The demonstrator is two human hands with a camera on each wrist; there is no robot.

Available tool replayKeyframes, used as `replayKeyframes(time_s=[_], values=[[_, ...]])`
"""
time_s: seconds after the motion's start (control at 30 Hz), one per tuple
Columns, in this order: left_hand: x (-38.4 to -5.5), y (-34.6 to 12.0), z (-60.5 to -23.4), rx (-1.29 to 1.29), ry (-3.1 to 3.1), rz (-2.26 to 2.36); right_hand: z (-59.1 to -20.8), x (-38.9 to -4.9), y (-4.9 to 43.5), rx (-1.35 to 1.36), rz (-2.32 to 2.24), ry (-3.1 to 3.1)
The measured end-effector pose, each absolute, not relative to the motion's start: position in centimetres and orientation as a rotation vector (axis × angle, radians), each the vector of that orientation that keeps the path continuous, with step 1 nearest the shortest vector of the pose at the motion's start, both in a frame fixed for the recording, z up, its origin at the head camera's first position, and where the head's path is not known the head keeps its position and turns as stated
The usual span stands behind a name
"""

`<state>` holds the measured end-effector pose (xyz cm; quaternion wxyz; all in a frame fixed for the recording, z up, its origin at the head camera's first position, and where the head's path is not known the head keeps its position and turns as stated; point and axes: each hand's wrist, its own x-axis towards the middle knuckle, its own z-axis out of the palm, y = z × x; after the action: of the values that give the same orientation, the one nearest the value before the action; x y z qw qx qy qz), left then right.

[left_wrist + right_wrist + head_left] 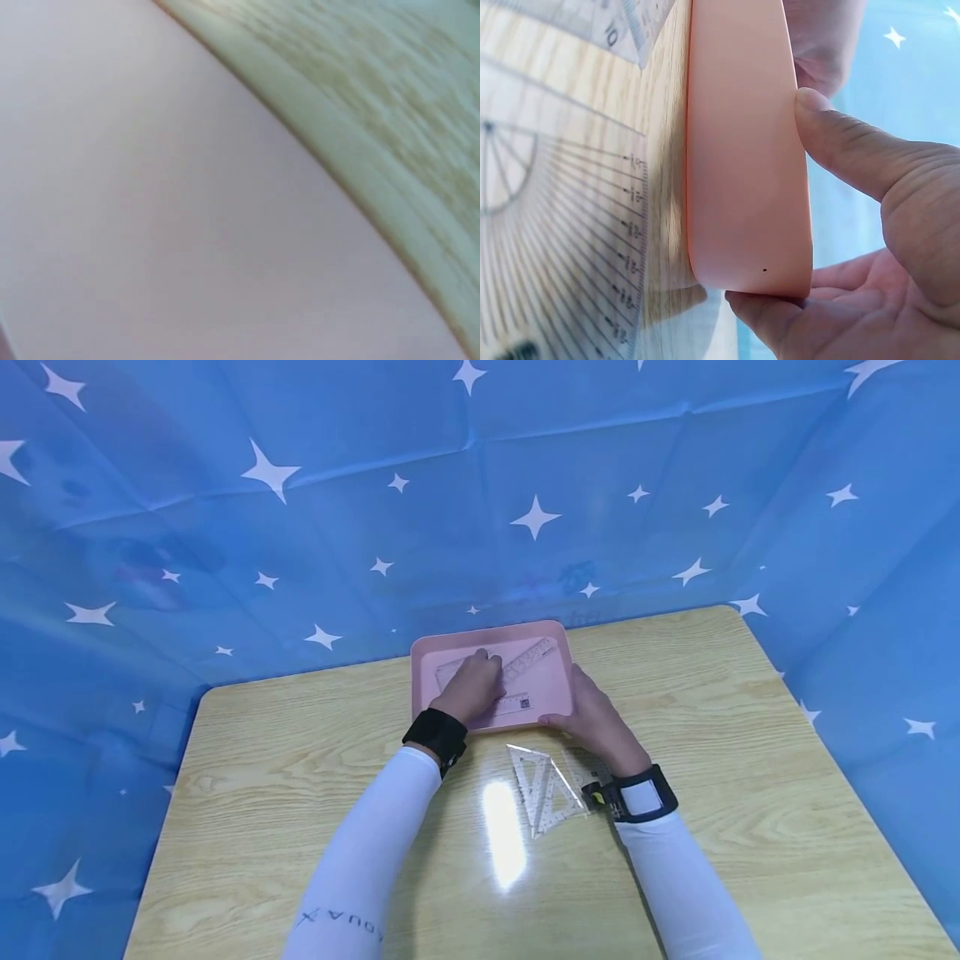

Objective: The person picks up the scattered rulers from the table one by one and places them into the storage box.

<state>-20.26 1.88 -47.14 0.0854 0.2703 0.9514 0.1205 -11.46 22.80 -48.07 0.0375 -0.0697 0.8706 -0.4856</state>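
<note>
A shallow pink tray (491, 724) stands near the table's back edge, with clear rulers and other clear drawing pieces in it. My left hand (474, 687) reaches into the tray with bent fingers; whether they pinch a piece is hidden. A clear ruler (531, 658) lies slantwise beside this hand, and another ruler (510, 703) lies along the near side. My right hand (596, 714) grips the tray's near right corner. In the right wrist view, its thumb (847, 142) presses the rim of the pink wall (746, 150), with fingers around the corner.
Clear set squares (543, 789) lie on the wooden table (285, 785) in front of the tray. A clear piece with protractor markings (562, 210) lies by the tray in the right wrist view. A blue star-patterned cloth (420, 518) hangs behind the table.
</note>
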Motion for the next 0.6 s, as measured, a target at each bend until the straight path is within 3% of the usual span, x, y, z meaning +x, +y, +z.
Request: replayKeyframes(time_s=[0.6], values=[[-20.44,2.12,-47.95,0.752,2.817,0.531,-48.50,-11.22,22.60,-0.178,-1.467,2.691]])
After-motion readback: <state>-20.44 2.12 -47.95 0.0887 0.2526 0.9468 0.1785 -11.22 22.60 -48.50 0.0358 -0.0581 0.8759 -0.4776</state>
